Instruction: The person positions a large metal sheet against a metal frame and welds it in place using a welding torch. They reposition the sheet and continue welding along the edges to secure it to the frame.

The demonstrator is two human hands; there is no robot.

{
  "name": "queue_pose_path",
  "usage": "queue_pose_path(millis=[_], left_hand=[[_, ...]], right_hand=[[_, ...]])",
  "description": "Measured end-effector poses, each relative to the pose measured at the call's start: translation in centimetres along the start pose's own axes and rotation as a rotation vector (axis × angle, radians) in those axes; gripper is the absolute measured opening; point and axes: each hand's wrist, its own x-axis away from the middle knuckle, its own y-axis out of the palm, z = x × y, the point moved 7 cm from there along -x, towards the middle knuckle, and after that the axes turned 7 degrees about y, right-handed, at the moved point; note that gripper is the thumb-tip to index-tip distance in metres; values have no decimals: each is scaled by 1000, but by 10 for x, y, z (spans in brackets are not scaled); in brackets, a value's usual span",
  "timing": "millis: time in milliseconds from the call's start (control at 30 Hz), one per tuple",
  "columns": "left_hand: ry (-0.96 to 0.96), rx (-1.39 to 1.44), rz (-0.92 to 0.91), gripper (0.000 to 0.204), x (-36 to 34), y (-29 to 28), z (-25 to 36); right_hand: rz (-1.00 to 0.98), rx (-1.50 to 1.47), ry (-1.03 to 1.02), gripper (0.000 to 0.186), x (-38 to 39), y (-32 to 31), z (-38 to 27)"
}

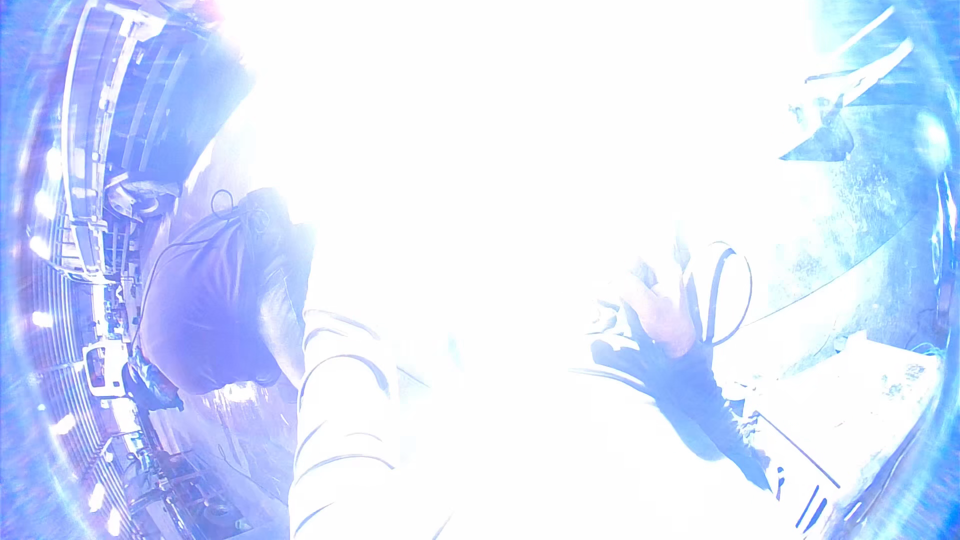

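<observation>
Just left of the looped cable (716, 292), the right hand (665, 318) looks curled, but glare hides whether it grips anything and swallows the left hand beyond the pale sleeve (345, 390); keeping that loop slack seems wise.

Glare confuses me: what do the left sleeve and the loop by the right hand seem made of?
Left sleeve: probably woven cloth, from its soft curved creases. Loop by the right hand: perhaps flexible plastic or rubber, since its curve is smooth. Glare hides both finishes.
</observation>
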Motion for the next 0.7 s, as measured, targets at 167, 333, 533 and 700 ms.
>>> queue_pose_path(millis=[167, 333, 533, 700], left_hand=[[-3, 16, 23, 75, 4, 0, -2], [-10, 92, 25, 74, 0, -4, -9], [23, 38, -48, 92, -6, 2, -3], [4, -31, -50, 103, -11, -1, -6]], right_hand=[[49, 87, -81, 60, -4, -3, -4], [24, 17, -62, 56, -2, 2, -5], [60, 185, -269, 55, -2, -6, -6], [46, 115, -240, 54, -6, -6, -1]])
